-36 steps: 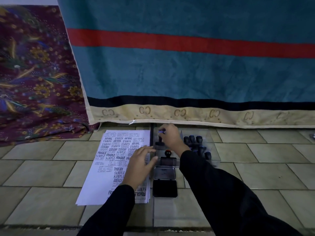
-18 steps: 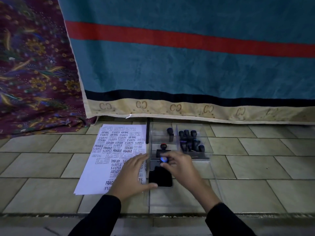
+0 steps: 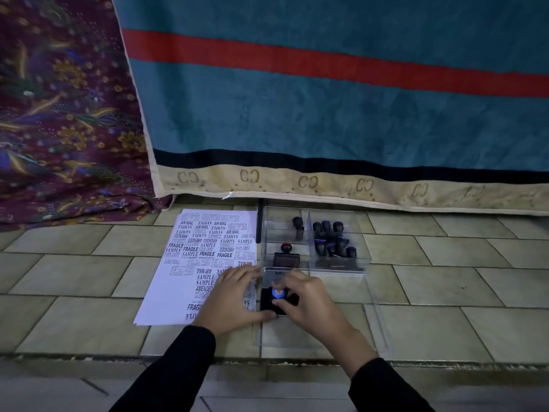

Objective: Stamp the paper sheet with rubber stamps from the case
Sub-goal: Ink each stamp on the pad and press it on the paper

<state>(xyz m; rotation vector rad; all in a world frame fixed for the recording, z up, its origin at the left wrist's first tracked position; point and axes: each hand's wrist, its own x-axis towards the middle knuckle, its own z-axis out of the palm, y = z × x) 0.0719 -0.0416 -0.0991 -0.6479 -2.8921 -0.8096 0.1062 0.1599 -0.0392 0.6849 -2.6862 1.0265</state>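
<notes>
A white paper sheet point(image 3: 175, 281) covered with many black stamp prints lies on the tiled floor. My left hand point(image 3: 234, 298) rests flat on its lower right part, thumb at the ink pad's edge. My right hand point(image 3: 309, 298) pinches a blue-topped rubber stamp point(image 3: 278, 293) standing on the black ink pad point(image 3: 294, 300). Behind the pad stands the clear plastic case point(image 3: 364, 260) with several dark stamps point(image 3: 332, 239) inside. A red-knobbed stamp point(image 3: 286, 255) sits in the case's near left compartment.
A teal towel point(image 3: 326, 108) with a red stripe hangs right behind the case. Patterned maroon cloth point(image 3: 65, 120) lies at the left. The clear case lid point(image 3: 371, 316) lies on the floor at the right of the ink pad. A floor step edge point(image 3: 89, 356) runs across near me.
My right hand came back from the case with the blue-topped stamp and set it down on the ink pad. My left hand stayed on the paper.
</notes>
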